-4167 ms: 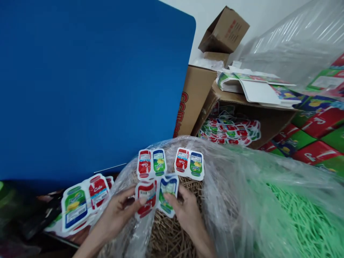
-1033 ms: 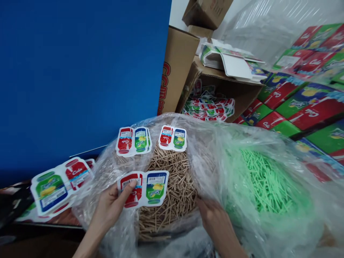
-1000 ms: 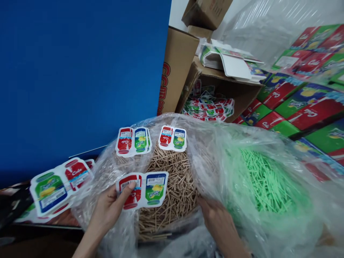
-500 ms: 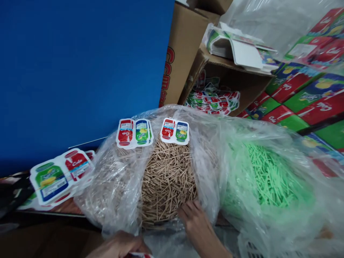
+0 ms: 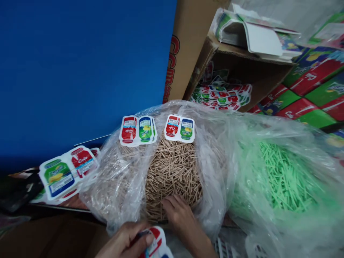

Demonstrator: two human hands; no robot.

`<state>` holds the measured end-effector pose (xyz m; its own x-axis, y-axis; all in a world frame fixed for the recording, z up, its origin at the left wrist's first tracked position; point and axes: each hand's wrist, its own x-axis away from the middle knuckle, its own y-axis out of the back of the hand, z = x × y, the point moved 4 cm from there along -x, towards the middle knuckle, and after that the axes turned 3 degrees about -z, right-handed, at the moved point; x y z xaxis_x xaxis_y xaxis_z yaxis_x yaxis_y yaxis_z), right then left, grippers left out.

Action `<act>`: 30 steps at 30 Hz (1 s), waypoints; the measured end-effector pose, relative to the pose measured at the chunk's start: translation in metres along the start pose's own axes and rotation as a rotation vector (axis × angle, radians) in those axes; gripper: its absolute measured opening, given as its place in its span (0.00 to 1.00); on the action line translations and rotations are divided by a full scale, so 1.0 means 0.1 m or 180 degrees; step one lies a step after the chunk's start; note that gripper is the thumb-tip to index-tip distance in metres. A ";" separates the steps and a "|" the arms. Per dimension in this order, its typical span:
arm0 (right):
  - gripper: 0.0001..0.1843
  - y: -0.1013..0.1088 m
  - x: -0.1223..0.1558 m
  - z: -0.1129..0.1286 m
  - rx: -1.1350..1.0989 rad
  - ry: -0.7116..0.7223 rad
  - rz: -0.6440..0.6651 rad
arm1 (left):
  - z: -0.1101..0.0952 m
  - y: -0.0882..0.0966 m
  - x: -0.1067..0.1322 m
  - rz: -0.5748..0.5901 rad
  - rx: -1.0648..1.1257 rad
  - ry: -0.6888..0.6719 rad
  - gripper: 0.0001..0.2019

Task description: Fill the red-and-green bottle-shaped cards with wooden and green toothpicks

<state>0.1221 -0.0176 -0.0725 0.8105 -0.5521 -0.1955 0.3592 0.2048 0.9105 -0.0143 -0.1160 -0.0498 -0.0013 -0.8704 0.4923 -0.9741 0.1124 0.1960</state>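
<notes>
My left hand, at the bottom edge, is closed on a die-cut printed card with a red and blue design, its thumb lying on top. Just right of it, my right hand reaches into an open clear plastic bag of thin brown sticks. Its fingers are curled and close together against the sticks; the tips are hidden, so any hold is unclear. Toward the bag's far side lie a Cola-and-Sprite card and, to its left, a small stack of similar cards.
More printed cards lie at the left, beside a black object. A bag of green sticks stands at the right. Behind are a blue panel, an open carton of cards, and red-and-green printed boxes.
My right hand has moved left and deeper over the brown sticks. My left hand has risen further into view, showing more of the card. The camera view has shifted slightly.
</notes>
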 end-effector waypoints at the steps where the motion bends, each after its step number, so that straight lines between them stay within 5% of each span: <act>1: 0.14 0.04 -0.01 -0.05 0.0035 -0.0037 -0.0061 | 0.00 0.00 -0.04 -0.0041 0.0150 -0.0010 0.21; 8: 0.22 0.40 0.07 -0.37 0.1003 -0.0053 -0.0725 | 0.04 0.01 -0.17 -0.0307 0.0770 0.0064 0.21; 16: 0.27 0.67 -0.10 -0.61 0.1932 0.0020 -0.0272 | 0.05 -0.06 -0.20 -0.0254 0.0712 0.0190 0.26; 30: 0.35 0.32 -0.26 -0.65 0.1376 0.0239 0.0180 | -0.13 -0.11 -0.21 -0.0276 0.0475 0.0247 0.32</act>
<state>0.1427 0.0558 -0.0621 0.8604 -0.4863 -0.1524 0.0997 -0.1326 0.9861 -0.0005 -0.0924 -0.0512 0.0958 -0.8335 0.5441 -0.9926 -0.0387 0.1154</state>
